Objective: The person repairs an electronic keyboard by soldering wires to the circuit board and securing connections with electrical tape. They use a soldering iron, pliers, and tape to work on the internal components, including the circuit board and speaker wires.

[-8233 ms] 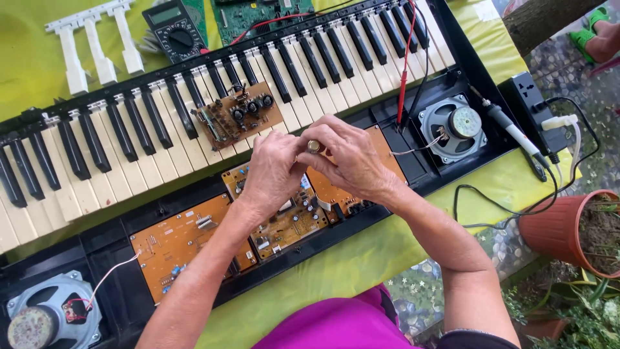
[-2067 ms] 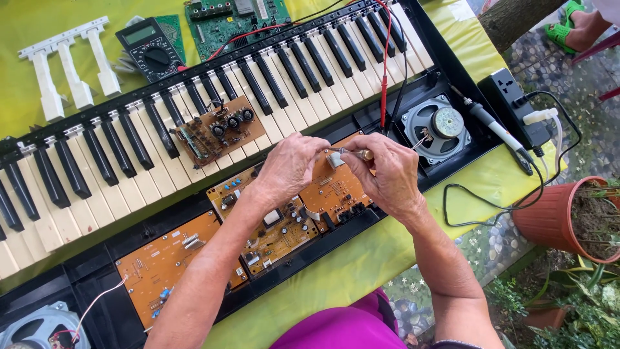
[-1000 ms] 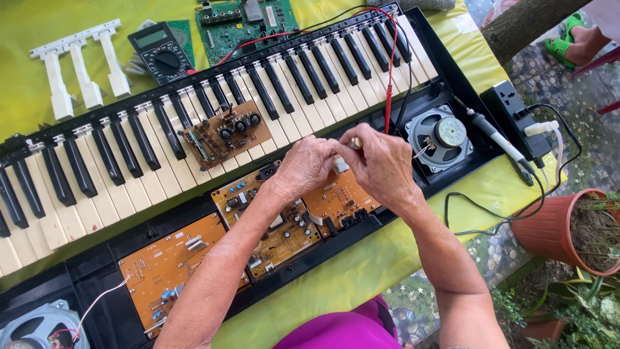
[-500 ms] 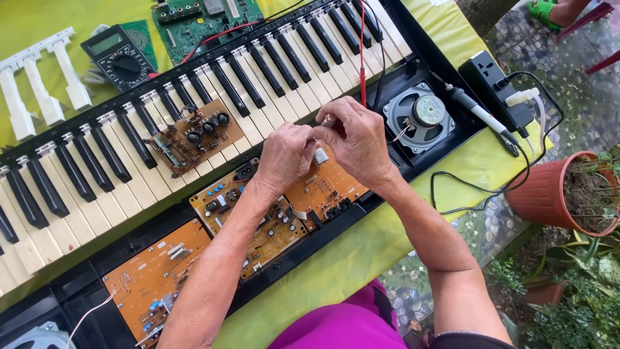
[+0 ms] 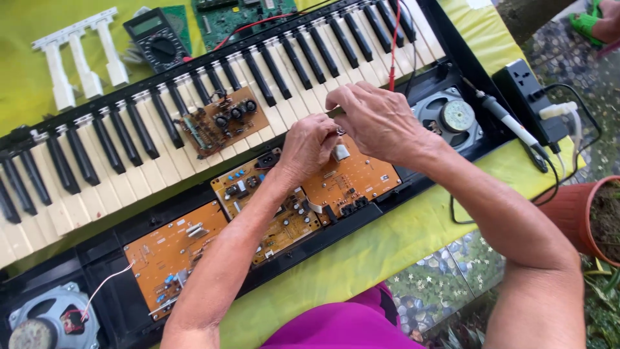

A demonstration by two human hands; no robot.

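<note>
Both hands are working over the opened electronic keyboard (image 5: 213,123), which is lying with its cover off on the yellow-green surface (image 5: 381,249). The left hand (image 5: 309,147) is closing its fingertips on a small pale part (image 5: 341,152), holding it just above the orange circuit board (image 5: 352,178) beside the right-hand speaker (image 5: 452,116). The right hand (image 5: 381,119) is pinching something thin between thumb and forefinger directly above that part; what it is cannot be told, since the fingers are covering it.

Risks noted, as judgement:
- The pale part is sitting in a fingertip pinch only. A slip would likely be dropping it among the board components, where it would be hard to recover.
- The right forearm is passing close over the soldering iron (image 5: 510,126) and the black power strip (image 5: 526,97). A careless sweep could be dragging the cable or touching the tip.
- The red lead (image 5: 394,39) is hanging across the keys near the right hand and could be snagging.
- The loose small circuit board (image 5: 223,119) is resting on the keys and could be sliding if bumped.
</note>
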